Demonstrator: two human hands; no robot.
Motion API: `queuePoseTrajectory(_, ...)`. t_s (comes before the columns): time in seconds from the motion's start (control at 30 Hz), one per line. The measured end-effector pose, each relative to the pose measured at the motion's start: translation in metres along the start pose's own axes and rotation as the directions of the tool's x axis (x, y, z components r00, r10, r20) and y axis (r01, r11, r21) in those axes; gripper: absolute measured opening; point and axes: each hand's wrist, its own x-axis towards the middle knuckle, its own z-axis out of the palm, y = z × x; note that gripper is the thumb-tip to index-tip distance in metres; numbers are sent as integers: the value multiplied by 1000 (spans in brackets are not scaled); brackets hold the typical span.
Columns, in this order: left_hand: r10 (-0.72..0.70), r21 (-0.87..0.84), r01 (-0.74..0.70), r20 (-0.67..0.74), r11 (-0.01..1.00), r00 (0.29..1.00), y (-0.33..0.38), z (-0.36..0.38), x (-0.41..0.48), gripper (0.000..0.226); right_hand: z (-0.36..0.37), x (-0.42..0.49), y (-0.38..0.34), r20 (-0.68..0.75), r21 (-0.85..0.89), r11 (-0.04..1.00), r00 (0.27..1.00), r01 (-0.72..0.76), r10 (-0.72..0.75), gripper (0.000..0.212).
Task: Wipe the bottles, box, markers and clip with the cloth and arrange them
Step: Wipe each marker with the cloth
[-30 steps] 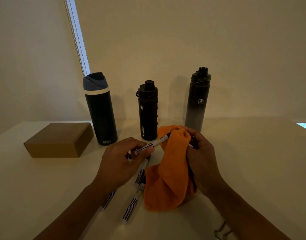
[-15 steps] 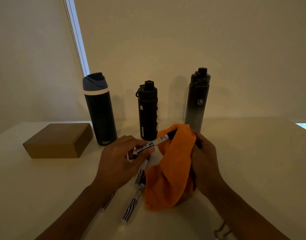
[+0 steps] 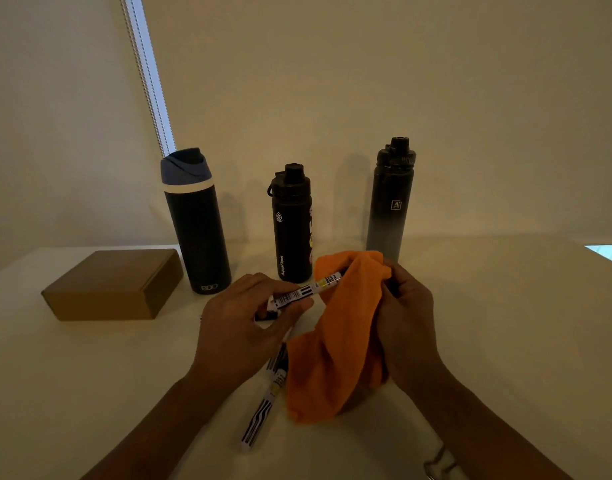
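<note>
A slim white marker with black stripes and a yellow label point(image 3: 306, 292) was held nearly level at the centre of the frame. It was pinched near one end by the curled fingers and thumb of the left hand point(image 3: 242, 327), so that the other end was offered for wiping. That end was wrapped in a soft orange cloth point(image 3: 335, 341), which was clenched round it by the right hand point(image 3: 408, 323). The loose remainder was left trailing onto the pale worktop point(image 3: 505, 341). The marker stage of the task was judged to be in hand.

Three bottles were counted, all upright in a spaced row across the middle of the frame behind the hands, probably kept back to leave working room:
- a navy bottle with a blue-grey lid point(image 3: 197, 230)
- a shorter black screw-capped bottle point(image 3: 292, 230)
- a tall black bottle fading to grey point(image 3: 389, 209)

One brown cardboard box point(image 3: 114, 285) was seen at centre left, just beside the navy bottle.

Besides the held marker, two were made out lying below the hands: a striped marker point(image 3: 259, 417) and a half-hidden marker point(image 3: 278, 360). Whether more were covered by the left forearm could not be told.

One pale metal clip point(image 3: 439, 462) was glimpsed at the lower right edge, well apart from the rest
</note>
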Motion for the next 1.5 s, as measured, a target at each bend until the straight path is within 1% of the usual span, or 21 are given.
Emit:
queuePoseTrajectory(0.07, -244, -158, 258, 107, 953, 964, 8, 1, 2, 33, -1, 1, -3, -20, 3, 1000, 1000, 17, -17, 28)
queuePoseTrajectory(0.1, -325, -198, 356, 171, 914, 930, 9, 2, 2, 37, -2, 1, -6, -32, 14, 1000, 999, 23, -22, 26)
queuePoseTrajectory(0.13, -356, -198, 400, 222, 895, 908, 9, 2, 1, 45, -3, 2, -8, -44, 30, 999, 999, 30, -28, 24)
queuePoseTrajectory(0.27, -291, -108, 375, 453, 921, 843, 16, 9, -3, 88, -6, 3, -16, -83, 78, 996, 996, 33, -26, 20)
queuePoseTrajectory(0.3, -290, -83, 380, 504, 921, 813, 22, 13, -3, 92, -5, 3, -17, -80, 87, 996, 997, 29, -22, 19)
queuePoseTrajectory(0.33, -290, -59, 378, 537, 924, 792, 27, 16, -3, 86, -4, 2, -17, -75, 93, 995, 997, 25, -18, 19)
queuePoseTrajectory(0.37, -292, -44, 376, 548, 926, 784, 30, 20, -2, 74, -2, 1, -18, -71, 99, 995, 997, 17, -10, 19)
queuePoseTrajectory(0.43, -318, -82, 415, 515, 906, 796, 33, 23, -2, 49, -1, -1, -19, -69, 117, 993, 998, 0, 8, 20)
queuePoseTrajectory(0.47, -325, -126, 437, 495, 890, 806, 32, 22, -2, 42, -1, -1, -19, -74, 122, 993, 997, -7, 16, 22)
queuePoseTrajectory(0.57, -312, -200, 417, 409, 887, 858, 23, 20, -4, 29, -3, 0, -18, -92, 123, 992, 995, -23, 34, 24)
queuePoseTrajectory(0.67, -284, -183, 392, 433, 902, 856, 17, 17, -4, 20, 0, -2, -17, -70, 134, 990, 996, -38, 47, 24)
queuePoseTrajectory(0.73, -247, -185, 360, 451, 914, 858, 17, 15, -4, 28, 0, -3, -18, -56, 123, 992, 998, -28, 35, 22)
queuePoseTrajectory(0.8, -266, -194, 375, 427, 906, 864, 19, 8, -3, 38, -3, 0, -19, -61, 96, 995, 998, -7, 13, 20)
queuePoseTrajectory(0.9, -265, -316, 375, 340, 872, 902, 15, -4, -1, 21, -10, 4, -19, -87, 63, 998, 996, 17, -12, 18)
queuePoseTrajectory(0.97, -231, -380, 321, 264, 867, 936, 14, -11, -1, 26, -12, 6, -18, -93, 38, 999, 995, 35, -31, 19)
queuePoseTrajectory(1.07, -237, -349, 301, 214, 887, 948, 13, -9, 1, 35, -10, 6, -16, -99, 13, 999, 994, 51, -50, 19)
queuePoseTrajectory(1.17, -266, -270, 320, 219, 908, 939, 14, -5, 1, 22, -8, 5, -17, -92, 10, 999, 995, 48, -47, 18)
queuePoseTrajectory(1.23, -285, -274, 330, 191, 904, 939, 14, -5, 2, 18, -8, 4, -18, -88, 33, 999, 996, 33, -30, 16)
queuePoseTrajectory(1.37, -337, -353, 354, 113, 866, 935, 8, -9, 4, 22, -11, 5, -20, -116, 110, 994, 993, -20, 32, 18)
queuePoseTrajectory(1.43, -384, -375, 391, 96, 841, 918, 4, -9, 4, 25, -8, 3, -16, -55, 103, 992, 995, -77, 83, 16)
queuePoseTrajectory(1.5, -392, -360, 393, 81, 846, 917, 6, -8, 3, 24, -1, -1, -13, 44, 81, 984, 986, -162, 159, 16)
